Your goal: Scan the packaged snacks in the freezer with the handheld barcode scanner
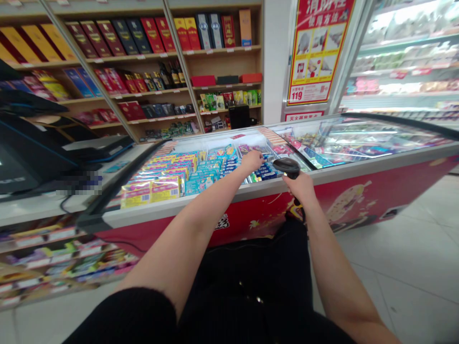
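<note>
In the head view, my left hand [253, 160] reaches into the chest freezer [201, 205], just above rows of blue ice cream packs [231, 165]. Its fingers are curled in by a bit of blue wrapper, and what they hold, if anything, is too small to make out. Wrapped round the handle of a black barcode scanner [287, 166] is my right hand [301, 187], at the freezer's front edge. The scanner's head points forward over the freezer. Yellow and pink ice cream packs [154, 188] and light blue packs [201, 179] lie to the left of my left hand.
The freezer's sliding glass lid [358, 138] covers its right part. At the left stands a counter [77, 203] with a dark checkout machine [28, 148]. Shelves with boxes and bottles [172, 74] line the back wall, and a lit display fridge [401, 71] is at the right.
</note>
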Action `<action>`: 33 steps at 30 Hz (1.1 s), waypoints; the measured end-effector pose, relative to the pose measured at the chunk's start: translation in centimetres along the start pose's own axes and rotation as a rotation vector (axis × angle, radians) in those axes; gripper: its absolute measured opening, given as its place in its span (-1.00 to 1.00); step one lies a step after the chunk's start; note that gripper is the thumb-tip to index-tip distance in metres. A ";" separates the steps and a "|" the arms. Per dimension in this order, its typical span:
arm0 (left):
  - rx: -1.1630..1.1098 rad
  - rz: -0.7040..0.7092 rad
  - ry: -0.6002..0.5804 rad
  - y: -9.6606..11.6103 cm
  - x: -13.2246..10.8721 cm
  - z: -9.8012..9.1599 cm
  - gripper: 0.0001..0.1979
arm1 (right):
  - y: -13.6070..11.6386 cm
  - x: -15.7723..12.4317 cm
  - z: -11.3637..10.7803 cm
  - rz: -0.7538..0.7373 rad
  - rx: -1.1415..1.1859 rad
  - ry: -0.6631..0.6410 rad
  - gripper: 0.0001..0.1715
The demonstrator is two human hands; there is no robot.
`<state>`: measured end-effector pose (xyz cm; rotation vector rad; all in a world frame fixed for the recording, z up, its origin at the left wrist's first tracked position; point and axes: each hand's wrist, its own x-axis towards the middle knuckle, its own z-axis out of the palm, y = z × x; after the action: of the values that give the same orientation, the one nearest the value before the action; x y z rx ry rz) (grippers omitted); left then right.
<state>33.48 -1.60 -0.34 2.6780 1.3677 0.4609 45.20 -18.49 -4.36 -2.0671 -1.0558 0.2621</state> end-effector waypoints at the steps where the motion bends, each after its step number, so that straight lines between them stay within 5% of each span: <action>1: -0.003 -0.002 0.000 -0.1 -0.1 -0.1 -0.74 | -0.1 0.0 0.0 -0.001 -0.006 -0.002 -0.56; 9: 0.011 0.023 -0.012 -1.7 -2.3 -1.6 -0.74 | -1.3 -0.7 1.0 -0.036 0.013 -0.012 -0.57; 20: 0.051 0.003 -0.052 -7.0 -8.1 -3.9 -0.76 | -4.3 -2.6 3.1 -0.087 0.004 -0.032 -0.54; 28: 0.097 -0.006 -0.087 -9.2 -12.2 -3.4 -0.72 | -5.8 -3.4 4.8 -0.118 -0.001 -0.059 -0.60; 33: 0.195 0.020 0.003 -8.9 -13.1 -2.2 -0.76 | -6.0 -3.7 5.0 -0.120 0.007 -0.073 -0.61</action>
<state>18.67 -6.94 -3.12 2.8474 1.4581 0.3504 36.83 -16.42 -3.93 -1.9920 -1.2161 0.2817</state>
